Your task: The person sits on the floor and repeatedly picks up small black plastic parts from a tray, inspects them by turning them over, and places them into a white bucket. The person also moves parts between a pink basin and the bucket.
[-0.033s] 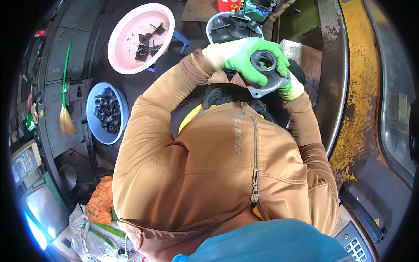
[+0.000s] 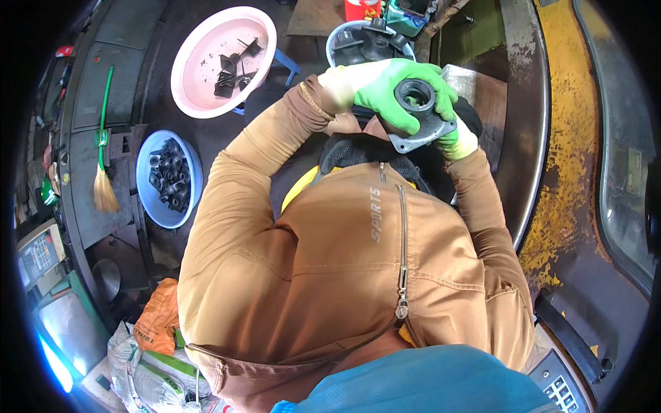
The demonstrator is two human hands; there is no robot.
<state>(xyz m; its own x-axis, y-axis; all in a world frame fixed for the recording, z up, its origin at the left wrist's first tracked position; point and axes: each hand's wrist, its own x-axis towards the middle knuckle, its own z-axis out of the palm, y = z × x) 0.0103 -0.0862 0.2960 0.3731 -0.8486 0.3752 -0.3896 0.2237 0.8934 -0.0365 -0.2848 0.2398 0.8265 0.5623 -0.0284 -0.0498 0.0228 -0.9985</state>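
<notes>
A grey metal flange part point(image 2: 421, 113) with a round bored hub is held up in front of my chest. My left hand point(image 2: 372, 86), in a green glove, wraps over its top and left side. Under the plate's lower right edge sits my right hand point(image 2: 460, 143), also green-gloved, gripping it. My brown zipped jacket sleeves fill the middle of the view and hide what lies below the hands.
A pink basin point(image 2: 196, 86) with a few dark metal pieces stands at the upper left. A blue basin point(image 2: 146, 186) holds several dark cylindrical parts. A grey basin point(image 2: 339, 38) is behind the hands. A green-handled broom point(image 2: 103, 138), sacks point(image 2: 148, 368) and a worn yellow machine rim point(image 2: 571, 151) surround me.
</notes>
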